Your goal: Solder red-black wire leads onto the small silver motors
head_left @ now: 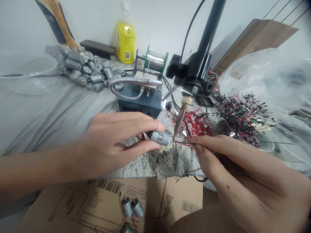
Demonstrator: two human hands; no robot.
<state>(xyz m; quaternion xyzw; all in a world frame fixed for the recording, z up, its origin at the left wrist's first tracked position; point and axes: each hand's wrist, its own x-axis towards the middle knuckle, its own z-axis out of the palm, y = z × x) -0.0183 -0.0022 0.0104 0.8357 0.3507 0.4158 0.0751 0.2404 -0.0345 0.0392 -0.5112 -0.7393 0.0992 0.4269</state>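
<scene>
Between the thumb and fingers of my left hand (121, 139) is a small silver electric motor (160, 138), lying on its side with one end toward the right. My right hand (225, 165) pinches a thin dark wire (181, 142), whose tip reaches close to that end of the motor. Right above this spot, a soldering iron (179, 119) points downward, clamped in a black stand (199, 64). Its tip is at the wire end; whether it touches the motor too I cannot tell.
Behind stands a blue solder feeder (139, 103) with a solder spool (155, 61). Many motors (82, 69) are heaped at the back left. Red wires (198, 124) and wired parts (243, 113) lie right. Several wired motors (132, 207) rest on cardboard (97, 207). A yellow bottle (125, 38) stands behind.
</scene>
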